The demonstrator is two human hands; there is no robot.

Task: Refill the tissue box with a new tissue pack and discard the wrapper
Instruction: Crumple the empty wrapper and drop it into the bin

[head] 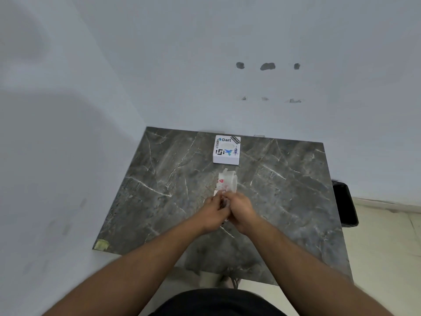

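A white square tissue box (226, 150) with stickers and a round top opening stands at the far edge of the dark marble table (159, 190). Just in front of it, a clear plastic tissue pack (227, 181) with red print is held above the table. My left hand (213, 213) and my right hand (241, 212) meet at its near end, both gripping the wrapper. The pack's near end is hidden by my fingers, and I cannot tell whether the wrapper is torn.
A black bin (345, 205) stands on the floor past the table's right edge. White walls close the left and far sides. A yellowish patch (101, 244) marks the table's near left corner.
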